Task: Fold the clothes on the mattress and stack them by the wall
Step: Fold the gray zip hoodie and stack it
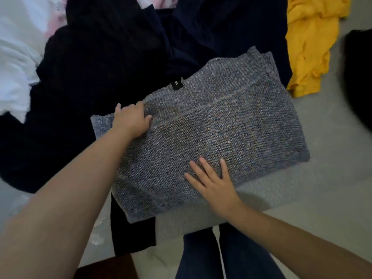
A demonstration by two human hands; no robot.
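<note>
The grey sweater (211, 135) lies half-folded on the mattress (322, 198), partly over a dark pile (100, 77), with the left hand (131, 120) pinching its far-left edge, likely to straighten it, while the right hand (213, 182) presses flat and open on its near part, seemingly holding the fold down.

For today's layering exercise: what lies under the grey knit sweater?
Dark navy clothing shows beneath the grey knit sweater at its far and left edges; whatever lies under its middle is covered.
</note>
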